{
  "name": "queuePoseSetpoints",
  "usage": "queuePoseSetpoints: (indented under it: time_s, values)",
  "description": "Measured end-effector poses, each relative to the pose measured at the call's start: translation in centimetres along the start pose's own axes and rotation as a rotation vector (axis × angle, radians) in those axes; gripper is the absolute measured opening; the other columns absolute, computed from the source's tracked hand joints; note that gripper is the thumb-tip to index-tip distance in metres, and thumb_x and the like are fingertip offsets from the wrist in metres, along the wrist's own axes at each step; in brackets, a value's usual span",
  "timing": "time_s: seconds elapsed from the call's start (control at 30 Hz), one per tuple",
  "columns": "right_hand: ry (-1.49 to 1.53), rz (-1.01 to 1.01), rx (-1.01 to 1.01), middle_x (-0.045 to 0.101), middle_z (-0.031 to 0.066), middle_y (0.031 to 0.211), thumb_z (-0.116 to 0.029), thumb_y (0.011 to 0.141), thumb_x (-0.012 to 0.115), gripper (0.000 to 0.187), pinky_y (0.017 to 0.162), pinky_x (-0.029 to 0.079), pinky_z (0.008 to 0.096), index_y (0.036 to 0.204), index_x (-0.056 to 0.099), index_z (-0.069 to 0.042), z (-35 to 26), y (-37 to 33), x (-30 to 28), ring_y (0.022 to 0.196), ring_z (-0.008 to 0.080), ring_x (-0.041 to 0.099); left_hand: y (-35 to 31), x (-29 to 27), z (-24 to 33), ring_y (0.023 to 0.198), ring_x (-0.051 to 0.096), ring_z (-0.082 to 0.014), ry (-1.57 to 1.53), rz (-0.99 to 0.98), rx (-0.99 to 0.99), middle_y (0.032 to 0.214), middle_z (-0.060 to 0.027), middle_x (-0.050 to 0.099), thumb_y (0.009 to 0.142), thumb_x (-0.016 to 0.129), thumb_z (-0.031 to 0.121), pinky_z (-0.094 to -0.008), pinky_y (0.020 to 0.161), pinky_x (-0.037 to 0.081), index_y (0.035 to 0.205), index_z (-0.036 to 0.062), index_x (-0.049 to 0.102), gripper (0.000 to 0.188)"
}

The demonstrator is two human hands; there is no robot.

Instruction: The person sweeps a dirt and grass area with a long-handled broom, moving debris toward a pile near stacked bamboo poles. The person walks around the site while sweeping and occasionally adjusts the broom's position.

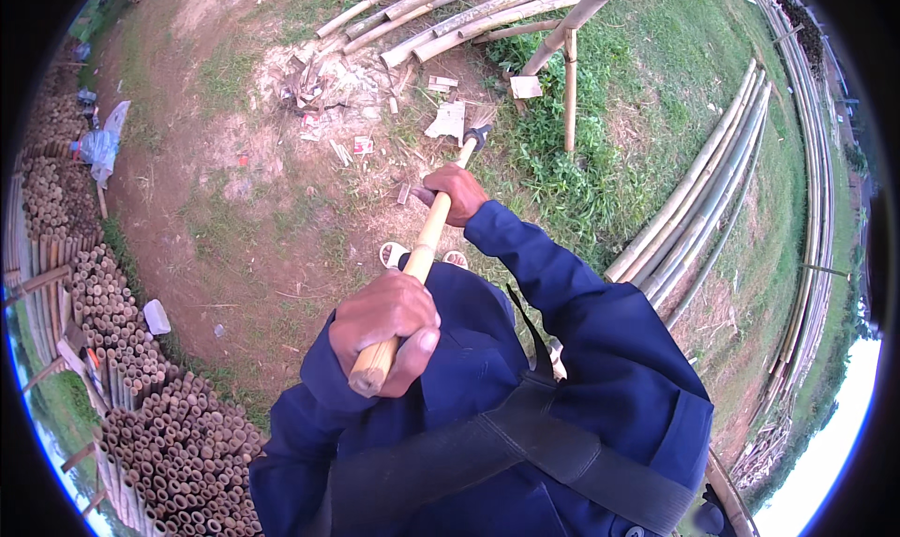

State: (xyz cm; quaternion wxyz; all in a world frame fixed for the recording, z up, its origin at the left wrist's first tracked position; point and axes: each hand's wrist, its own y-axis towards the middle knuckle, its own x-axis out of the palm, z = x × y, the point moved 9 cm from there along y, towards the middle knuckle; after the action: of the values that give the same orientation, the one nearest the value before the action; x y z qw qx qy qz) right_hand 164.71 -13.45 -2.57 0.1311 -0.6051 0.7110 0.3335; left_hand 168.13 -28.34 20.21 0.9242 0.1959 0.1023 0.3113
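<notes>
Both my hands are closed round the pale bamboo handle of a hoe (427,244). My left hand (386,323) wraps the near end, with the cut butt poking out below the fist. Further along the shaft, my right hand (454,194) grips just short of the dark head (476,136). That head is small in view, and its blade is partly hard to make out against the ground. It points away from me, close to a torn piece of cardboard (447,120).
Long bamboo poles (487,16) lie ahead, with another bundle (698,199) at the right. A bamboo post (570,91) stands among green weeds. Stacked cut bamboo tubes (183,453) fill the left side. Litter and ash (323,91) lie on the dirt.
</notes>
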Motion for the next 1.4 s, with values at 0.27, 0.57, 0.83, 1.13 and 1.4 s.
queuePoseSetpoints:
  time_s: [0.27, 0.57, 0.83, 1.13, 1.4]
  values:
    - [0.071, -0.100, 0.197, 0.054, 0.0159, 0.067, -0.019, 0.084, 0.067, 0.028, 0.064, 0.042, 0.0490, 0.067, 0.051, -0.002, 8.8, 3.4, 10.2, 0.070, 0.0390, 0.055, -1.2, -6.9, -9.1, 0.062, 0.052, -0.0195, 0.051, 0.300, -0.277, 0.068, -0.0101, 0.053, 0.086, 0.052, 0.001, -0.0329, 0.063, 0.046, 0.074, -0.0029, 0.053, 0.013]
    - [0.269, -0.111, -0.038, 0.057, 0.0163, 0.066, -0.020, 0.084, 0.068, 0.025, 0.067, 0.042, 0.0498, 0.068, 0.056, -0.005, -0.4, 17.9, 10.8, 0.069, 0.0388, 0.056, 8.1, -11.1, -1.7, 0.052, 0.050, -0.0179, 0.327, 0.308, -0.006, 0.058, -0.0070, 0.050, 0.085, 0.053, 0.004, -0.0333, 0.054, 0.043, 0.064, 0.0035, 0.045, 0.022]
    - [0.081, -0.235, 0.032, 0.055, 0.0168, 0.067, -0.021, 0.087, 0.067, 0.029, 0.070, 0.043, 0.0511, 0.068, 0.055, -0.003, 4.6, 17.0, -0.1, 0.072, 0.0402, 0.056, 12.8, -10.6, -3.3, 0.052, 0.054, -0.0203, 0.012, 0.362, 0.049, 0.058, -0.0065, 0.054, 0.084, 0.059, 0.007, -0.0380, 0.059, 0.050, 0.065, 0.0045, 0.049, 0.022]
    - [0.184, -0.260, -0.069, 0.054, 0.0161, 0.067, -0.026, 0.088, 0.067, 0.033, 0.064, 0.041, 0.0505, 0.068, 0.053, -0.004, 12.9, 20.3, 6.0, 0.069, 0.0396, 0.055, 15.1, -10.9, -11.9, 0.060, 0.053, -0.0199, 0.214, 0.564, -0.247, 0.063, -0.0083, 0.051, 0.082, 0.052, 0.001, -0.0354, 0.063, 0.047, 0.068, 0.0001, 0.049, 0.015]
    - [0.374, -0.331, -0.210, 0.055, 0.0160, 0.072, -0.029, 0.093, 0.062, 0.032, 0.077, 0.042, 0.0504, 0.074, 0.055, -0.004, 2.9, 25.5, 7.0, 0.077, 0.0401, 0.056, 18.9, -9.1, -4.0, 0.045, 0.050, -0.0192, 0.484, 0.415, 0.033, 0.053, -0.0042, 0.049, 0.079, 0.058, 0.005, -0.0361, 0.052, 0.047, 0.060, 0.0066, 0.041, 0.026]
